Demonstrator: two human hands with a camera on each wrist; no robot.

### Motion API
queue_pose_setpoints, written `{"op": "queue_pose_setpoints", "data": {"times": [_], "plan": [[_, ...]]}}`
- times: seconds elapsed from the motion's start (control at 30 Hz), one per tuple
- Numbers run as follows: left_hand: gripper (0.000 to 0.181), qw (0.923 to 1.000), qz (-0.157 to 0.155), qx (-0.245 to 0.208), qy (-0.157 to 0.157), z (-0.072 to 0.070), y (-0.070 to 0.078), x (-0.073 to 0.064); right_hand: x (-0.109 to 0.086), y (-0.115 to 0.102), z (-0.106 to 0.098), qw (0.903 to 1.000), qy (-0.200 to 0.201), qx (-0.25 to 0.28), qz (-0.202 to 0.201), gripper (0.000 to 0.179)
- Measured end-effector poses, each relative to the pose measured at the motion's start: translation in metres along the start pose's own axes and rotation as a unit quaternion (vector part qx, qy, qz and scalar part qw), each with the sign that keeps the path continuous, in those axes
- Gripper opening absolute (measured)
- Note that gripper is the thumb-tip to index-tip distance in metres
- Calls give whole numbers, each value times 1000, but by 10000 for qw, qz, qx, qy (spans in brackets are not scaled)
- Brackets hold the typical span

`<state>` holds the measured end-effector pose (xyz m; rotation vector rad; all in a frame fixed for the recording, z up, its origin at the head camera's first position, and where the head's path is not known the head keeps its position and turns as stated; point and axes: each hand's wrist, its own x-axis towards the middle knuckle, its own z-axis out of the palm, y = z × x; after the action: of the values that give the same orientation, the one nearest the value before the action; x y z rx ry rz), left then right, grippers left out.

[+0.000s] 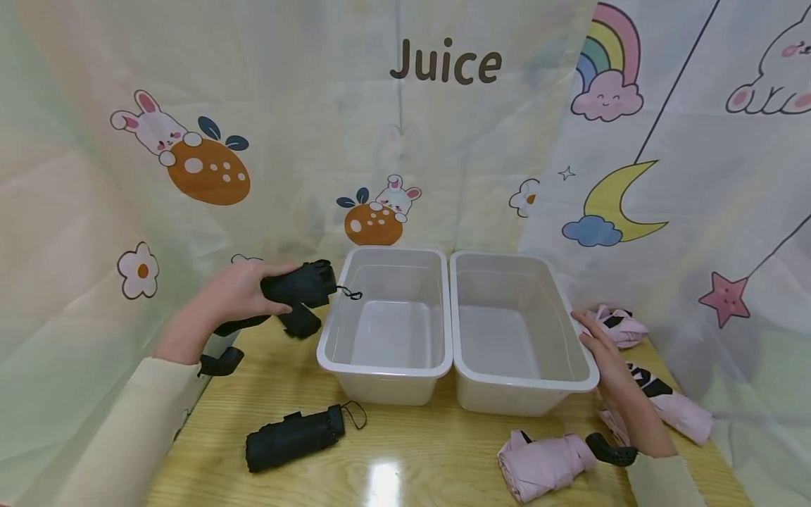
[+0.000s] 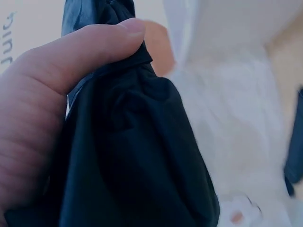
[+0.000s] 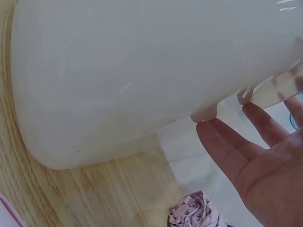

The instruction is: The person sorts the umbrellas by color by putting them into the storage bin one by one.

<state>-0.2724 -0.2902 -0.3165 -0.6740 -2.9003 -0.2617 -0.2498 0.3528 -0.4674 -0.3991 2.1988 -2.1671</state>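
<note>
My left hand (image 1: 237,292) grips a folded black umbrella (image 1: 307,283) left of the left white bin (image 1: 386,370); its wrist loop hangs over the bin's rim. In the left wrist view the thumb lies across the umbrella's dark cloth (image 2: 137,142). Below the held umbrella, another black umbrella (image 1: 300,322) lies on the table, partly hidden. My right hand (image 1: 611,373) is at the outer side of the right white bin (image 1: 526,384). In the right wrist view its extended fingertips touch the bin's wall (image 3: 118,85).
A third black umbrella (image 1: 294,436) lies on the wooden table (image 1: 418,472) in front of the left bin. Pink folded umbrellas lie on the right: one in front (image 1: 545,465), one beyond my right wrist (image 1: 681,414), one farther back (image 1: 621,327). A printed curtain (image 1: 285,141) hangs behind.
</note>
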Motion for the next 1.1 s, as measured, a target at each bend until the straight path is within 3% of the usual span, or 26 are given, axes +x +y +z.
{"op": "queue_pose_setpoints", "data": {"times": [0.3,0.57,0.8,1.1], "plan": [[78,9984,540,-143,-128,1,51,74,0,-2,1,9998,108,57,137,53],[79,9956,549,-212,-731,16,87,131,1,0,-1,9997,162,50,185,51],[77,9933,494,-453,-944,49,99,160,-3,0,0,9996,196,94,204,52],[77,9919,696,-455,-960,90,97,179,0,1,3,9996,235,14,169,54]]}}
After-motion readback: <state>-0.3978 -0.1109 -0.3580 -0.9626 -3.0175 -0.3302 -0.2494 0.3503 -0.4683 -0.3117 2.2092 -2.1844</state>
